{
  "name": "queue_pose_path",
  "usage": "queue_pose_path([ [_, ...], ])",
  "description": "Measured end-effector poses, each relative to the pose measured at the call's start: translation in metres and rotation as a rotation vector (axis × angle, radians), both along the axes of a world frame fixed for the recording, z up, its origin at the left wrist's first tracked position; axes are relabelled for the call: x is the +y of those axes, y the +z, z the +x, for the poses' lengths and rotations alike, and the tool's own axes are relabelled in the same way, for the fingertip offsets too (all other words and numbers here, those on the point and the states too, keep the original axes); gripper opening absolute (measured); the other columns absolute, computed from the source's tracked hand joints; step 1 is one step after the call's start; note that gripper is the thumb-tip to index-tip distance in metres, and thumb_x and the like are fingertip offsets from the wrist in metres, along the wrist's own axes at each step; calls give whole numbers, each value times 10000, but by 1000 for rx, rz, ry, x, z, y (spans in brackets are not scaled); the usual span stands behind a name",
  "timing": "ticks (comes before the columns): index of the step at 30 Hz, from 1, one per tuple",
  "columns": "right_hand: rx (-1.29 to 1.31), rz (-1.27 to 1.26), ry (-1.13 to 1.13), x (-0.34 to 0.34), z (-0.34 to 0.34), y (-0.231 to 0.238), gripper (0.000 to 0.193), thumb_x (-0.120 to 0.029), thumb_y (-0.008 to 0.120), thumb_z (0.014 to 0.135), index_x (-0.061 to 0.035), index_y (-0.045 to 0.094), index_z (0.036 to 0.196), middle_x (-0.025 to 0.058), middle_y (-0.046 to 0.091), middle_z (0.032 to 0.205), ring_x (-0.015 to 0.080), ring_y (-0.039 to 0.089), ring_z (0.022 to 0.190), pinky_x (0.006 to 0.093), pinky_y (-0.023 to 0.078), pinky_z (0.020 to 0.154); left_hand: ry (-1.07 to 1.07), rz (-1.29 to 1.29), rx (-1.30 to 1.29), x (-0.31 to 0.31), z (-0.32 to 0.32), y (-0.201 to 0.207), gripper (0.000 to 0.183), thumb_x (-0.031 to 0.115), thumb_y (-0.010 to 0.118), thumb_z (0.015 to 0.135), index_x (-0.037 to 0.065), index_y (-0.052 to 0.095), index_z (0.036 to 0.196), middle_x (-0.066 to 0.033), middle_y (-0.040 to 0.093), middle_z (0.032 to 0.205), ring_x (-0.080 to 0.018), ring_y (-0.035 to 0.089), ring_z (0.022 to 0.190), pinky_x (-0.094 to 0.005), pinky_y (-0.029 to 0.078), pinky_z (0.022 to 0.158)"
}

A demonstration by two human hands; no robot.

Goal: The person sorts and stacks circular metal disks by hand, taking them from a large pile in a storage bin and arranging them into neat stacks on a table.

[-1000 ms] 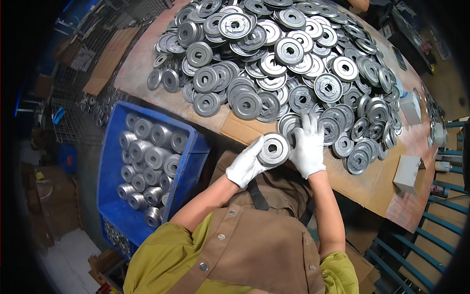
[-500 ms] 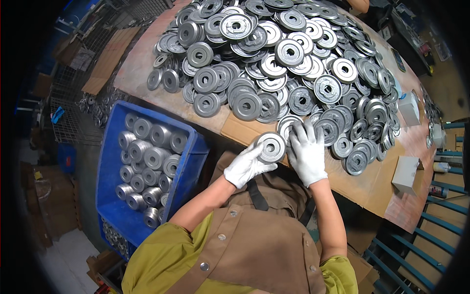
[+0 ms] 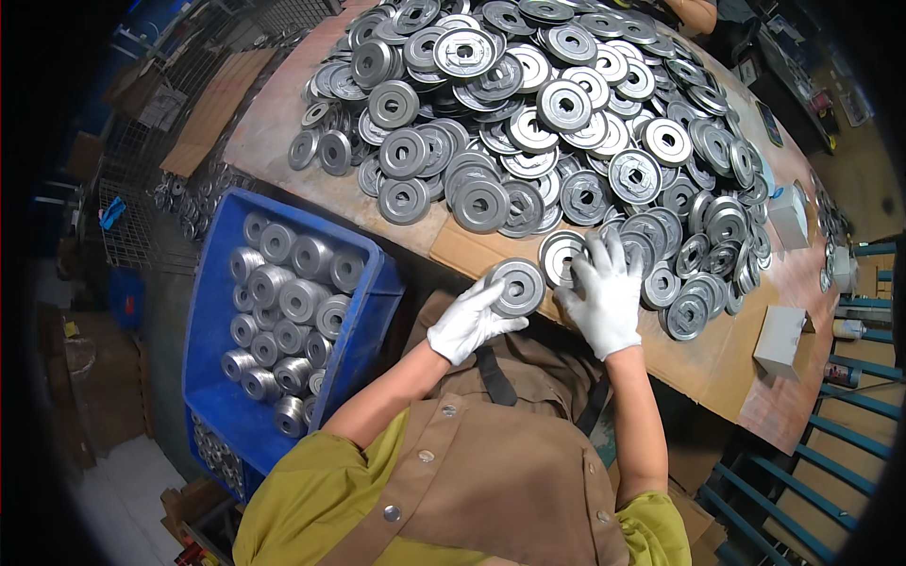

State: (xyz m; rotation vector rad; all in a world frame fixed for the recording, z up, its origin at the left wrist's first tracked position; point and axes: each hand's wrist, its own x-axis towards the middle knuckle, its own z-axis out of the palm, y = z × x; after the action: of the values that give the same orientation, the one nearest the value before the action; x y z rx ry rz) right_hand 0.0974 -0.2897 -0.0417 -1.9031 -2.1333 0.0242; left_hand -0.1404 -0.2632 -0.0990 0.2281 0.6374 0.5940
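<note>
1. A grey disc (image 3: 532,287) is pinched in the left hand (image 3: 470,323), near the edge of the cardboard (image 3: 713,368).
2. The right hand (image 3: 606,304) is spread over the rim of a second disc (image 3: 550,257); whether it is touched cannot be told.
3. Beyond, the way is blocked by a disc pile (image 3: 596,130).
4. A blue bin (image 3: 363,325) of spools (image 3: 300,300) is set at left.

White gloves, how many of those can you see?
2: one glove on the left hand, which holds a metal disc, and another glove on the right hand, at the near edge of the disc pile. More might be hidden.
</note>
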Motion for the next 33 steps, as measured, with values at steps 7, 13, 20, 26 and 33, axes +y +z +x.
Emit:
queue_pose_path([
  [7, 3, 67, 67, 5, -13, -16, 429, -212, 862, 691, -17, 701, 1037, 173, 566, 1411, 407, 470, 1382, 601, 368, 1129, 23, -20, 9, 0, 3, -1, 420, 229, 501, 1122, 119, 456, 1525, -75, 617, 1413, -236, 658, 1258, -472, 621, 968],
  [13, 484, 216, -44, 6, -2, -22, 332, -144, 809, 670, -6, 674, 940, 304, 590, 1403, 476, 573, 1274, 527, 464, 1063, 70, -25, 51, -6, -6, 8, 415, 220, 510, 1118, 111, 466, 1516, -81, 625, 1394, -232, 662, 1249, -461, 629, 959],
  [20, 421, 241, 130, -6, -20, 12, 417, -168, 839, 690, -63, 632, 1037, 228, 575, 1375, 418, 551, 1291, 558, 406, 1077, 83, -74, -229, -2, 7, -12, 565, 463, 390, 1135, 88, 410, 1557, -156, 571, 1480, -304, 634, 1300, -520, 628, 975],
  [26, 470, 145, 76, -11, -20, 14, 293, -217, 815, 788, -70, 713, 1020, 142, 656, 1306, 362, 648, 1147, 456, 504, 969, 80, 10, -32, 2, 9, -2, 489, 410, 416, 1142, 110, 460, 1526, -103, 609, 1438, -247, 668, 1241, -461, 652, 914],
  [33, 155, -22, 82, 0, 1, -15, 477, -237, 821, 828, -83, 629, 1237, 125, 650, 1187, 352, 673, 774, 462, 559, 723, 95, -31, 28, 1, 1, -3, 474, 414, 464, 1127, 129, 483, 1506, -101, 627, 1411, -268, 678, 1227, -497, 659, 875],
])
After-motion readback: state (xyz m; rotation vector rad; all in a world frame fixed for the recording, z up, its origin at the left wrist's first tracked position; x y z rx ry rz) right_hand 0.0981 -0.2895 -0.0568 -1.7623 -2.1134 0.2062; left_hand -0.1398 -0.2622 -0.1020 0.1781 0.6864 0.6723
